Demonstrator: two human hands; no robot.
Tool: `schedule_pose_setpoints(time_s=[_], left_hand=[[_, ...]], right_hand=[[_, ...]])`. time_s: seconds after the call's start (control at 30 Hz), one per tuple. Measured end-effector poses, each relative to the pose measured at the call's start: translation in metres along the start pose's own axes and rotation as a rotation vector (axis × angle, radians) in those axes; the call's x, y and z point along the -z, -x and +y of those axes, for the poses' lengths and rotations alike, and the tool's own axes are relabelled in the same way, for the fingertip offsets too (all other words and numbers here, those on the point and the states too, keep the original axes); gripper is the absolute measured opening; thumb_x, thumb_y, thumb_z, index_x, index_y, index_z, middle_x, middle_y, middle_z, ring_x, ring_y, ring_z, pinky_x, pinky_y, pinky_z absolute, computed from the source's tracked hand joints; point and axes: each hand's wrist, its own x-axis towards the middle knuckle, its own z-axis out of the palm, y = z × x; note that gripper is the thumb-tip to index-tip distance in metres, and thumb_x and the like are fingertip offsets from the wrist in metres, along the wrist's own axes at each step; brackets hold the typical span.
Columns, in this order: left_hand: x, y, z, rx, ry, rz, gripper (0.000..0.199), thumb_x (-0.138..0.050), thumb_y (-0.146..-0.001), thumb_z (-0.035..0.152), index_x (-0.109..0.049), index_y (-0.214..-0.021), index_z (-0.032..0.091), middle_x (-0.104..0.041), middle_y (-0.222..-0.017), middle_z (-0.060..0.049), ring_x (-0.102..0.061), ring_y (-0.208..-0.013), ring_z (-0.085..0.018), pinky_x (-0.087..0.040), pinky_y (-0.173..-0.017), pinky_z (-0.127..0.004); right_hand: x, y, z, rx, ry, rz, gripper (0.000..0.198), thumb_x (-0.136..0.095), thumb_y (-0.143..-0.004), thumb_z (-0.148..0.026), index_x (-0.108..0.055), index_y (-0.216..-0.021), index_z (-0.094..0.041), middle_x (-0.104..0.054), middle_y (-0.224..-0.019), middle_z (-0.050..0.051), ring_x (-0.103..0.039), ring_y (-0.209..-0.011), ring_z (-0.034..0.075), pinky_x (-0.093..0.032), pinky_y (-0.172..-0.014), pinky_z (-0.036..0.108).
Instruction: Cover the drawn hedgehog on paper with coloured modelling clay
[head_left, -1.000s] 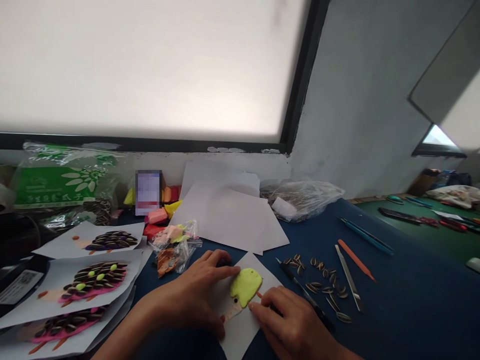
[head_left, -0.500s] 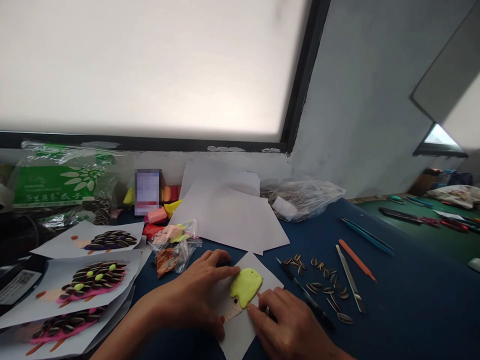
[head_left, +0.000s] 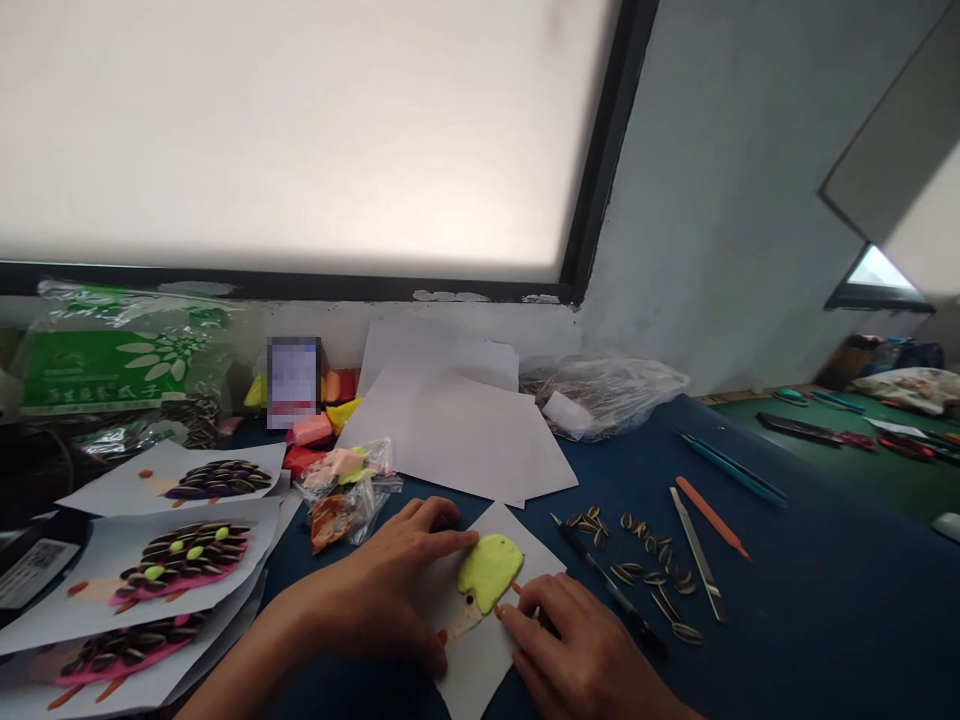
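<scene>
A white sheet of paper (head_left: 480, 675) lies turned cornerwise in front of me. On it is a clay hedgehog shape with a flat yellow-green clay body (head_left: 491, 572), a pale pointed face (head_left: 465, 618), a dark eye and a brownish nose. My left hand (head_left: 405, 570) rests on the paper's left side, fingers spread, index tip at the body's edge and thumb near the nose. My right hand (head_left: 574, 640) is curled at the lower right of the body, thumb and index fingertips pinched at a small orange clay leg (head_left: 500, 611). A second orange piece shows by the index finger.
Sunflower seeds (head_left: 652, 545), a black pen (head_left: 607, 580), a metal scalpel-like tool (head_left: 699, 555) and an orange clay tool (head_left: 712, 517) lie to the right. Finished seed hedgehog pictures (head_left: 180, 560) are stacked left. Bagged clay (head_left: 349, 480) and white sheets (head_left: 457, 430) sit behind.
My right thumb has drawn slightly back, so the small orange leg at the body's lower edge now shows. My left hand stays in place. The view has shifted very slightly.
</scene>
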Motion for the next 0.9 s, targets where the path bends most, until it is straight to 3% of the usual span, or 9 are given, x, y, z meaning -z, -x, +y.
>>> schedule_pose_setpoints(time_s=[0.17,0.43,0.6,0.9], left_hand=[[0.0,0.0,0.0,-0.014,0.009,0.017,0.085,-0.08,-0.057,0.041,-0.053,-0.137,0.036,-0.043,-0.14,-0.004,-0.038,-0.129,-0.033,-0.034,-0.11,-0.046],[0.0,0.0,0.002,0.028,0.018,-0.001,0.091,-0.084,-0.051,0.039,-0.053,-0.137,0.035,-0.041,-0.143,-0.005,-0.036,-0.131,-0.034,-0.031,-0.112,-0.048],[0.0,0.001,0.002,0.008,0.006,0.007,0.093,-0.084,-0.052,0.037,-0.051,-0.138,0.035,-0.041,-0.142,-0.005,-0.036,-0.131,-0.033,-0.032,-0.112,-0.046],[-0.001,-0.001,-0.001,-0.004,0.0,0.007,0.09,-0.083,-0.054,0.039,-0.052,-0.138,0.034,-0.041,-0.141,-0.005,-0.036,-0.13,-0.033,-0.032,-0.112,-0.045]], right_hand=[[0.002,0.0,0.0,0.006,0.059,0.018,0.024,-0.049,-0.092,-0.014,-0.064,-0.11,-0.015,-0.061,-0.091,0.01,-0.056,-0.076,0.021,-0.047,-0.068,0.032],[0.0,-0.007,-0.005,0.064,0.136,0.177,0.026,-0.042,-0.094,-0.012,-0.068,-0.097,-0.013,-0.061,-0.076,0.008,-0.054,-0.065,0.019,-0.04,-0.057,0.03],[0.007,-0.007,-0.005,0.037,0.093,0.05,0.028,-0.046,-0.093,-0.014,-0.062,-0.115,-0.013,-0.064,-0.09,0.011,-0.058,-0.074,0.02,-0.047,-0.065,0.031],[0.007,-0.011,-0.004,0.048,0.083,0.014,0.024,-0.05,-0.088,-0.015,-0.064,-0.107,-0.015,-0.061,-0.085,0.01,-0.054,-0.07,0.021,-0.047,-0.065,0.033]])
